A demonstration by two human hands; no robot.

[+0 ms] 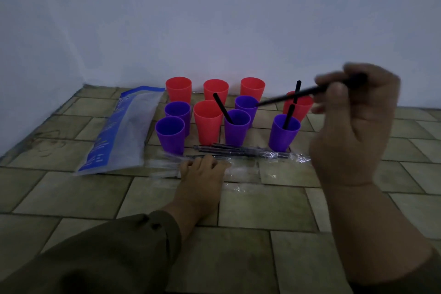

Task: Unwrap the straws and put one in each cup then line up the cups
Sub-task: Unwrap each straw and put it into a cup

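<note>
Several red cups (178, 89) and purple cups (170, 134) stand clustered on the tiled floor near the wall. Black straws stand in a purple cup (236, 129), another purple cup (284, 133) and a red cup (301, 107) on the right. My right hand (353, 126) is raised and pinches a bare black straw (293, 96) whose tip points at the rim of a purple cup (245, 105). Wrapped straws (241, 150) lie in a bundle in front of the cups. My left hand (202, 174) rests flat on empty clear wrappers (243, 170).
A blue and clear plastic bag (121, 131) lies flat to the left of the cups. The pale wall (214, 19) rises just behind the back row of red cups. Bare tiled floor (250, 210) stretches toward me.
</note>
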